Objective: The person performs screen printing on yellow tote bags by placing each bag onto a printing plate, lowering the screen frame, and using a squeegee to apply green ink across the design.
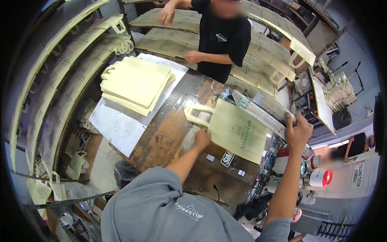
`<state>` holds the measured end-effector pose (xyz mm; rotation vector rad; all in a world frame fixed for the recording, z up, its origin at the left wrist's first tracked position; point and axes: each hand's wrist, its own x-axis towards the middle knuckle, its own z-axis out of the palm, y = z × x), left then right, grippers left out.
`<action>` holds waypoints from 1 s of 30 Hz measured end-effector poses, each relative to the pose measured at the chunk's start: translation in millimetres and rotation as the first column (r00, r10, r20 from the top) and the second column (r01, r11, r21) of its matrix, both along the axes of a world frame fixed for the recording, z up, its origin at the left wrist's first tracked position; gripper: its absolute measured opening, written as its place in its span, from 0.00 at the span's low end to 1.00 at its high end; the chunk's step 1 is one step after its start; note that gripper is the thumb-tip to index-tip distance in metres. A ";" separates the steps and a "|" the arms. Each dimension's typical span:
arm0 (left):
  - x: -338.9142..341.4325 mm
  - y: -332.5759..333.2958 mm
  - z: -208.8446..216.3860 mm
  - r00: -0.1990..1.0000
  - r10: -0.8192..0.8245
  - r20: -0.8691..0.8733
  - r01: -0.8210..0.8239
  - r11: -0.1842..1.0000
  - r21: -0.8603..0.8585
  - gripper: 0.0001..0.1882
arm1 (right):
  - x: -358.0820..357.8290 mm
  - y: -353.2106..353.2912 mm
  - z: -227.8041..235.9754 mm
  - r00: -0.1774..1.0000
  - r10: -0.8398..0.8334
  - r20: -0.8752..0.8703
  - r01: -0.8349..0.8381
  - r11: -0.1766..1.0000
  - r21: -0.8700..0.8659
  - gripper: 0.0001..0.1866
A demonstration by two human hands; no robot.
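A pale yellow tote bag (225, 123) with green print lies flat on the worktable, its handle loop (195, 115) toward the left. At the bag's near left corner, my left hand (202, 139) is closed, its fingertips curled onto the edge and partly hidden. My right hand (299, 130) grips the near right end of a long screen-printing frame (262, 115), thumb on one side and fingers over its edge. The frame stands tilted along the bag's far right side, showing mostly its narrow side.
A stack of blank tote bags (135, 82) rests on white paper (121, 127) at the left. Across the worktable (161, 141) stands a person in a black shirt (223, 40). Racks (72, 72) of bags line the left and back. Paint tubs (320, 177) stand right.
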<state>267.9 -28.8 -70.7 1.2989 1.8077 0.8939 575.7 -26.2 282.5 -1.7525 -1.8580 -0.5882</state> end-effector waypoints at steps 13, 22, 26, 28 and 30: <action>-270.3 138.2 116.2 0.981 0.117 -0.153 -0.037 0.894 0.447 0.39 | -2.7 -7.3 -13.4 0.998 0.013 0.060 -0.014 1.000 0.006 0.28; -440.7 52.0 93.6 0.364 -0.259 -0.894 0.501 0.864 -0.047 0.28 | -3.4 -18.9 -16.2 0.997 -0.040 0.069 0.045 0.996 -0.074 0.20; -447.9 76.6 103.0 0.339 -0.466 -0.817 0.465 0.838 -0.285 0.24 | -0.4 -15.3 -17.0 0.998 -0.011 0.069 0.016 0.998 -0.067 0.22; -456.8 92.1 110.2 0.275 -0.564 -0.779 0.471 0.785 -0.402 0.23 | -1.5 -12.0 -21.1 0.998 0.019 0.059 -0.015 0.998 -0.054 0.22; -458.5 104.9 117.2 0.274 -0.588 -0.761 0.504 0.762 -0.407 0.22 | 0.1 -9.1 -17.4 0.998 0.047 0.052 -0.046 0.999 -0.020 0.23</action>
